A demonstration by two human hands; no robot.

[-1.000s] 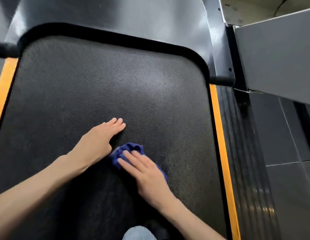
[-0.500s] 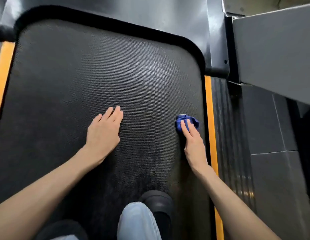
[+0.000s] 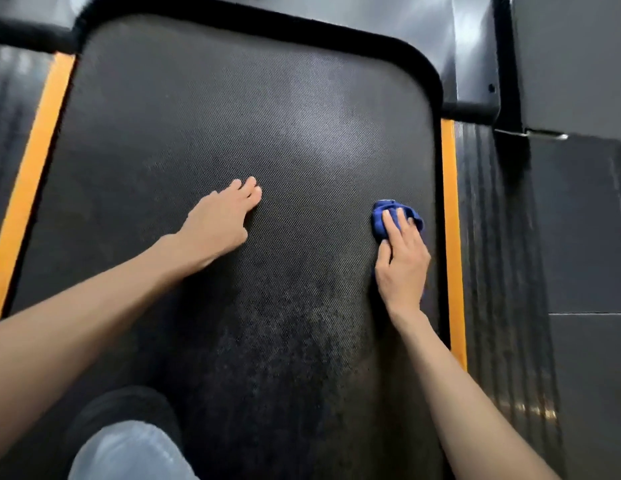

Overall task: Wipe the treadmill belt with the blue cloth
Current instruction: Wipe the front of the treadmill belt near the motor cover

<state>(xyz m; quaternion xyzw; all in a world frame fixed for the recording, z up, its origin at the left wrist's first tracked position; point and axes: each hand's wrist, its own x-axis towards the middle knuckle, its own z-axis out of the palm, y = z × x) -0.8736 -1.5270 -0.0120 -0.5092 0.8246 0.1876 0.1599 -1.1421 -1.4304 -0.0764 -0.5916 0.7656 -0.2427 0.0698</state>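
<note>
The blue cloth (image 3: 395, 216) is found bunched on the treadmill belt (image 3: 233, 116), near the belt's right edge & just beside the orange strip (image 3: 449, 202). It is pressed down by the right hand (image 3: 401, 261): fingers are laid fairly straight over the wad, not curled round it, w/ a bit of blue showing fwd of the fingertips and at the heel of the palm. No pinch is seen; the cloth is simply trapped btw palm and belt. The left hand (image 3: 219, 220) is laid flat on the belt's middle, fingers straight & together, nothing held. It is prob. used as a prop.

Handling, as judged: the cloth is soft, light & limp, so it can be expected to fold or roll under a push rather than slide as one piece. The belt is finely textured, so drag is likely, & the wad may be pulled out from under the palm on a fast stroke. The best hold is judged to be flat pressure over the middle of the wad, edges tucked under; w/ a corner pinch, most of it would be left trailing. Nothing fragile is involved. A duller, blotchy patch is seen on the belt nearer the knee (image 3: 129, 452); whether it is damp or dust can't be told.
</note>
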